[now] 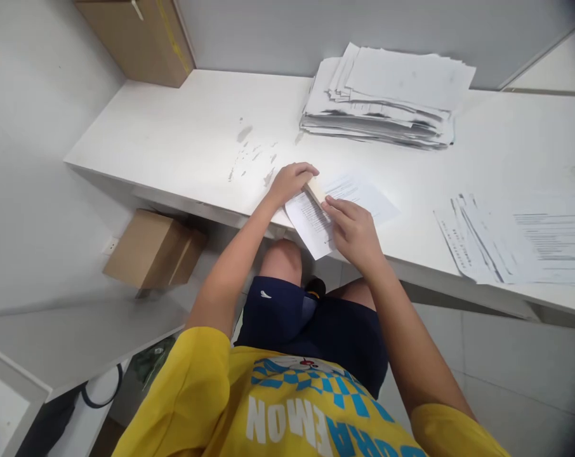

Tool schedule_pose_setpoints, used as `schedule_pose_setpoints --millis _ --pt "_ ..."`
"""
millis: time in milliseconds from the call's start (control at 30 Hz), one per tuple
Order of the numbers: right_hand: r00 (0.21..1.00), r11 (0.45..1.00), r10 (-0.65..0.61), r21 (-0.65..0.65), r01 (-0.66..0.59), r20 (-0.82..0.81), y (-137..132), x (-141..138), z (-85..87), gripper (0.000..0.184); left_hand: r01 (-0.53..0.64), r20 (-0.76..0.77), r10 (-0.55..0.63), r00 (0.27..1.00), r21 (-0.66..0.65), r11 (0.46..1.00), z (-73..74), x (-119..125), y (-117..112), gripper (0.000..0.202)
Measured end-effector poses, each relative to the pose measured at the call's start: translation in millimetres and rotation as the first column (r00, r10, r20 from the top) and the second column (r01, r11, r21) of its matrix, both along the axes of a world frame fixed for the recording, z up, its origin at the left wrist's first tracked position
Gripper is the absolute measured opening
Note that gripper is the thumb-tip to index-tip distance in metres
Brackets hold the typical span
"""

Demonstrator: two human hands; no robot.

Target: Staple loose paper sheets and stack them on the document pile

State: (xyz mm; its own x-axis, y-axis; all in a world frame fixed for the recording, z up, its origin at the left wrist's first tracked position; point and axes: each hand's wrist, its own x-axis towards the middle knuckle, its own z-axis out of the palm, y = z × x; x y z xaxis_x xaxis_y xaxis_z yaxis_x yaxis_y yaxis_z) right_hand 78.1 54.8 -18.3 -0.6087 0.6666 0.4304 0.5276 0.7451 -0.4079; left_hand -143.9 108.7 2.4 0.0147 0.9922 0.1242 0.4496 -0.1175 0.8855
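A small pale beige block (317, 190), oblong with flat sides, sits between my hands above a printed sheet of paper (311, 219); what kind of thing it is I cannot make out. My left hand (293, 181) has its fingers curled over the block's far end. At the near end, my right hand (355, 230) pinches it between thumb and fingers. The sheet lies at the desk's front edge, one corner jutting past it towards my lap. Part of the sheet is hidden under my hands, and its right side is washed out by glare.
On the white desk (173, 139), a thick stack of papers (387, 95) stands at the back. More printed sheets (506, 241) lie fanned at the right. Grey smudges mark the surface left of centre. Cardboard boxes stand at the back left corner (145, 44) and below the desk (145, 247).
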Motion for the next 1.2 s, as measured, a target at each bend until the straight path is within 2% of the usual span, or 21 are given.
schedule_pose_setpoints --millis 100,367,1200 --pt "0.997 0.999 0.038 -0.002 -0.038 -0.065 1.9 -1.8 -2.2 0.056 -0.015 -0.011 0.015 1.0 0.007 1.0 2.6 0.3 -3.0 0.027" --pt "0.994 0.998 0.059 -0.013 -0.06 -0.095 1.5 -3.3 -1.6 0.053 -0.025 0.003 0.025 1.0 0.017 1.0 -1.6 -1.1 -2.1 0.027" --pt "0.997 0.998 0.036 -0.057 -0.04 -0.075 1.2 -2.0 1.9 0.052 -0.014 0.003 0.014 1.0 0.009 1.0 -3.0 1.4 3.3 0.028"
